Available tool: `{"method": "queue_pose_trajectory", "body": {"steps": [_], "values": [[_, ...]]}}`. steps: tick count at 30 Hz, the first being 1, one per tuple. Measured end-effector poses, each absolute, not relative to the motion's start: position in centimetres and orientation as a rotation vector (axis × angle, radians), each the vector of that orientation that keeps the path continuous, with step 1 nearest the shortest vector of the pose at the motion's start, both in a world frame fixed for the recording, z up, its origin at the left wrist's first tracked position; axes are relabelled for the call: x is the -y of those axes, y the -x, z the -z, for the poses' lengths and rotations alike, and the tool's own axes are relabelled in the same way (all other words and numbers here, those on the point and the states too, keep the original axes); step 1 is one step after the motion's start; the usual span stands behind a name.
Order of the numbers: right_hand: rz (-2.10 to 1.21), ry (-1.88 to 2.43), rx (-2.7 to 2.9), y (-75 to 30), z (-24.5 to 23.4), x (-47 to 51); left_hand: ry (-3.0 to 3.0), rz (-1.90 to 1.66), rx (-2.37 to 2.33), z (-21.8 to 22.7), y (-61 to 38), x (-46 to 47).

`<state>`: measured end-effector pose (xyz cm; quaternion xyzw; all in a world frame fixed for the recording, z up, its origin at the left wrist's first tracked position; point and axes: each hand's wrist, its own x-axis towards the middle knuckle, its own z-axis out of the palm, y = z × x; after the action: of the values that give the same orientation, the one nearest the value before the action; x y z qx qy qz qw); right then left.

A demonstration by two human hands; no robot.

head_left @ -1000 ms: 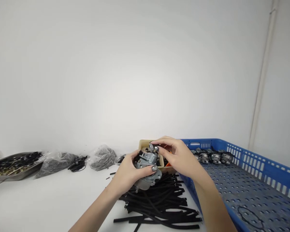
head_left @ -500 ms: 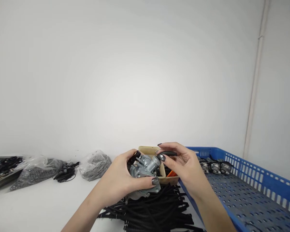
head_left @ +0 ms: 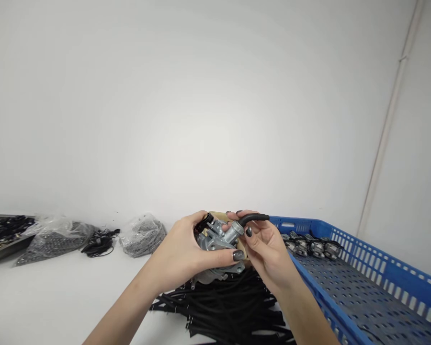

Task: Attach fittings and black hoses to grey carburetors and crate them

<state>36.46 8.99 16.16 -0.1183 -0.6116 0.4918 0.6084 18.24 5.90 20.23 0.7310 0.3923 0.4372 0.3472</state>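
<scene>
My left hand [head_left: 181, 254] grips a small grey metal carburetor [head_left: 215, 239] above the white table. My right hand [head_left: 267, 249] pinches a short black rubber hose [head_left: 253, 219] whose end sits at a metal nipple on the carburetor's upper right. Under both hands lies a pile of several black hose pieces [head_left: 226, 302]. A beige box [head_left: 215, 215] is mostly hidden behind the hands.
A blue perforated crate [head_left: 362, 292] at the right holds a row of several grey carburetors [head_left: 312, 244] along its far wall. Bags of small grey parts [head_left: 141, 235], a coil of black rings [head_left: 98, 242] and a metal tray [head_left: 3, 237] lie at the back left.
Both hands have lifted the carburetor a little. The black hose, earlier hidden in my right fingers, now sticks out to the right from the carburetor's nipple.
</scene>
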Motion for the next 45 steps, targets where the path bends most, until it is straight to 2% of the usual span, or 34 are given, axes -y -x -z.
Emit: {"method": "queue_pose_trajectory", "body": {"steps": [13, 34, 45], "values": [[-1.105, 0.396, 1.378, -36.08, -16.36, -8.84, -1.904, -1.083, -0.999, -20.2, -18.07, -6.31], [-1.109, 0.293, 1.428, -36.52, -16.27, -9.12, -1.859, -0.987, -0.667, -20.33, -17.73, -6.81], [-1.027, 0.336, 1.461, -36.72, -16.31, -8.89, -1.875, -0.986, -0.721, -20.45, -17.8, -6.71]]}}
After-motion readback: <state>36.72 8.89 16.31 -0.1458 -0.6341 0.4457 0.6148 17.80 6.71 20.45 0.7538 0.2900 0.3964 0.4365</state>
